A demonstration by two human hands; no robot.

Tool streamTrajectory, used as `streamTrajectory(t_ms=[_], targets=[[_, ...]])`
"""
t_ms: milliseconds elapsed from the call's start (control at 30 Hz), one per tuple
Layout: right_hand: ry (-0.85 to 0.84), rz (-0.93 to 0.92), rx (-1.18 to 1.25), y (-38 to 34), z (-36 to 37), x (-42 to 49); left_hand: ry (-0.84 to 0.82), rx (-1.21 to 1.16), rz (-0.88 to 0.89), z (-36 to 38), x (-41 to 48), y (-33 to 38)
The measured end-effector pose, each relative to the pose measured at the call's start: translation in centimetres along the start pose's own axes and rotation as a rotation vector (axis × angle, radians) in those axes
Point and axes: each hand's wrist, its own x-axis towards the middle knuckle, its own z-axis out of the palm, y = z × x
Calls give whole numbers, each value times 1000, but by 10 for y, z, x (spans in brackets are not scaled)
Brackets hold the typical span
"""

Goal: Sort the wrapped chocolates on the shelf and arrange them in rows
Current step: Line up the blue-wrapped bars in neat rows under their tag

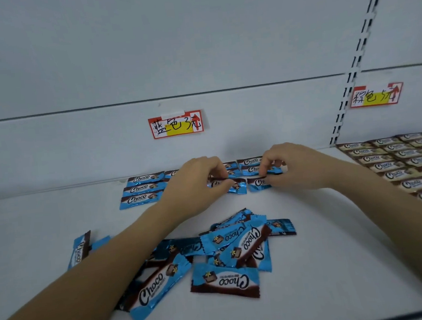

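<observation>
Blue foil everywhere on the white shelf (316, 265), head view only, so just the one angle to go on. Neat blue rows (141, 189) started at the back, right under the blue price tag (176, 124) on the wall: three stacked tidy on the left, a few more columns toward the right, partly hidden behind the hands. Left hand (196, 179) curled, fingertips pinched down on a blue chocolate (237, 184) in the front row. Right hand (292, 166) doing the same on the neighbouring piece (256, 184), fingers bent and pressing or nudging it into line. Both pieces lying flat on the shelf, almost touching end to end, not lifted. Can't tell whether properly gripped or just being slid.

Roughly a third done at a guess. Still a messy loose pile (228, 250) nearer the camera, wrappers overlapping at all angles, some upside down, plus a stray one (78, 250) off to the left by the forearm. All of that left to straighten and add to the rows. Brown chocolates (409, 168) over on the right look laid out in rows already, under their own tag (376, 95).
</observation>
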Motion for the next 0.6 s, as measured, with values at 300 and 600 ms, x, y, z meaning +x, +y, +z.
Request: streamTrajectory(t_ms=[300,600], targets=[[-37,29,-50,2,-2,-2,-111,196,172,-8,-12,-3],[27,26,-83,3,4,2,-136,260,158,-5,-12,1]])
